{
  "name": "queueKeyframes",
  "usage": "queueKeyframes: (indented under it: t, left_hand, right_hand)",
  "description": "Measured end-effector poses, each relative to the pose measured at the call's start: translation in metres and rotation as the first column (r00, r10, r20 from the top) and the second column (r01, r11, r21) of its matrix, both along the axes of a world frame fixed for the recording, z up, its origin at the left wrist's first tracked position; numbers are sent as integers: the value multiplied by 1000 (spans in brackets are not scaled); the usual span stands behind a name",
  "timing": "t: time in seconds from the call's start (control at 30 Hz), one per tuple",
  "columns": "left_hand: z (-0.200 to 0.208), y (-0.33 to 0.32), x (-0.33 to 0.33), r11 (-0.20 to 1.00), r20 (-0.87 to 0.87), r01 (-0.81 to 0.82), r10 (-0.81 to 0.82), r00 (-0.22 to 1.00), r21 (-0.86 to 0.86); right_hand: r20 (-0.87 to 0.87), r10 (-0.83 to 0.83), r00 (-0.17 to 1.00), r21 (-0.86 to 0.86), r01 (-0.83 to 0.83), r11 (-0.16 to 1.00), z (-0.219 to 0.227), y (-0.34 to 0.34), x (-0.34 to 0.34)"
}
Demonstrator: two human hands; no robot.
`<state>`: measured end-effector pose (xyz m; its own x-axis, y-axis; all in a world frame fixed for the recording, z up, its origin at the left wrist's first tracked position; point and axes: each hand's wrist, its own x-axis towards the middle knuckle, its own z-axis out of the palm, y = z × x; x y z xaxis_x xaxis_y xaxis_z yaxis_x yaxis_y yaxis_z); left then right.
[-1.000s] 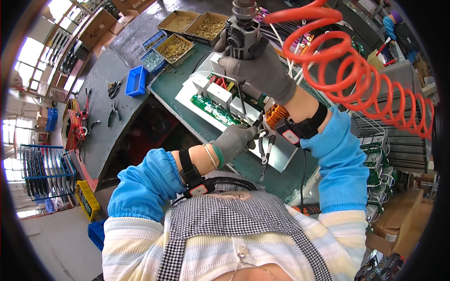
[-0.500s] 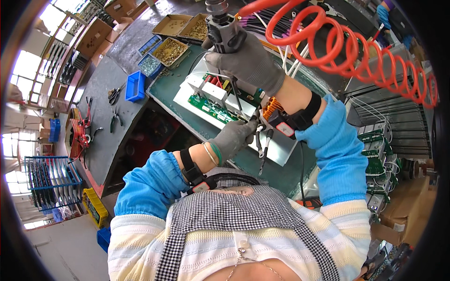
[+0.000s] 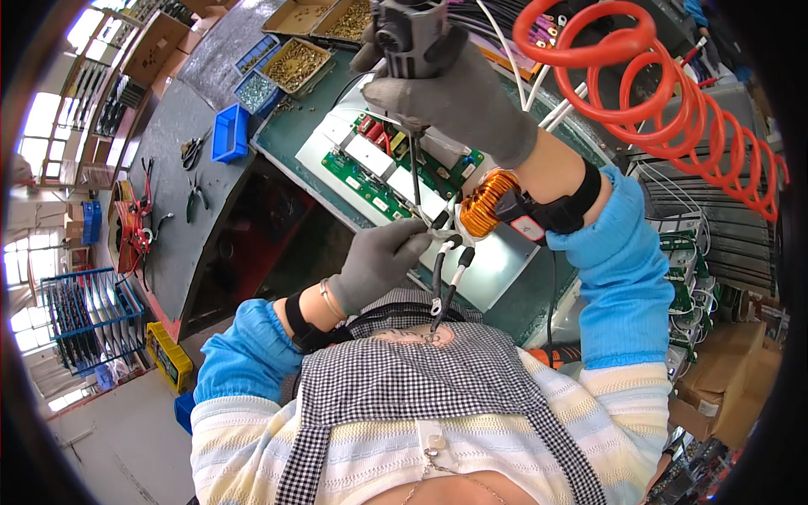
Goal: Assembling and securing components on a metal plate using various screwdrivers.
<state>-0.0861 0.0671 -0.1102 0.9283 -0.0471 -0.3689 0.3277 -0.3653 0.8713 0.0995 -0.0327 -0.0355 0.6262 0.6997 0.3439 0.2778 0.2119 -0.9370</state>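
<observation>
My right hand (image 3: 471, 109), in a grey glove, grips a dark power screwdriver (image 3: 410, 38) upright. Its long thin bit (image 3: 415, 172) points down at a circuit board assembly (image 3: 358, 178) on a metal plate. My gloved left hand (image 3: 379, 263) is closed in a pinch at the assembly's near edge, on the end of a cable, close below the bit. Short black cables with metal lugs (image 3: 439, 284) hang beside those fingertips. A copper-wound coil (image 3: 488, 206) sits just right of them. Whether the bit's tip touches a screw cannot be made out.
A red coiled hose (image 3: 627, 34) hangs at the upper right. Trays of brass-coloured fasteners (image 3: 296, 66) and a blue bin (image 3: 230, 135) stand at the far left. Pliers (image 3: 197, 194) lie on the grey bench. Cardboard boxes (image 3: 715, 370) and more boards (image 3: 677, 286) are at the right.
My left hand has drawn back slightly to the left, still pinching. The screwdriver and right hand have shifted a little right, and the cable ends have swung left.
</observation>
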Motion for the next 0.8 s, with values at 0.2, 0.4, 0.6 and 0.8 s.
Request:
queueKeyframes:
  t: [0.2, 0.4, 0.6, 0.8]
  left_hand:
    - [-11, 13, -6, 917, 346, 217, -334, 877, 335]
    - [-25, 2, -1, 852, 246, 299, -429, 869, 430]
    - [-22, -6, 9, 753, -12, 407, -469, 883, 518]
    - [-21, 9, -1, 814, 263, 299, -470, 843, 498]
  right_hand:
    - [98, -26, 995, 209, 5, 978, -13, -4, 7]
    - [57, 15, 998, 142, -23, 990, 0, -12, -2]
    - [-167, -44, 985, 91, 60, 994, 5, -13, -3]
    - [13, -35, 999, 225, 31, 974, -13, -4, -3]
